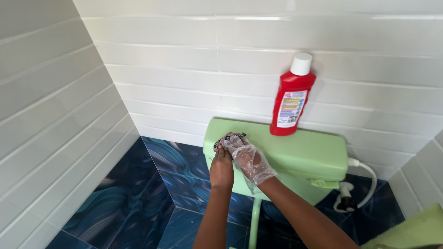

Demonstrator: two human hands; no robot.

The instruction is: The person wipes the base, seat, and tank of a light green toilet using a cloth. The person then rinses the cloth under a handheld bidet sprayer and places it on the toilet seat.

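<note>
Patterned dark cloth (229,137) sits bunched on the pale green plastic cistern lid (295,154); the gloved right hand (249,157) seems to pinch it, the bare left hand (222,168) pressed alongside. Wiping looks underway; the next stroke needs care near the red bottle (292,99).

red bottle (292,99) | white cap, pale rectangular label | upright on green cistern (314,154)

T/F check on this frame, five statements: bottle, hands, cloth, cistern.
1. The red bottle stands upright on the green cistern. True.
2. The bottle's cap is off. False: a white cap is on it.
3. The right hand wears a clear plastic glove. True.
4. The left hand is gloved too. False: it is bare.
5. The patterned cloth lies on the blue floor. False: both hands press it on the cistern's left end.
</note>
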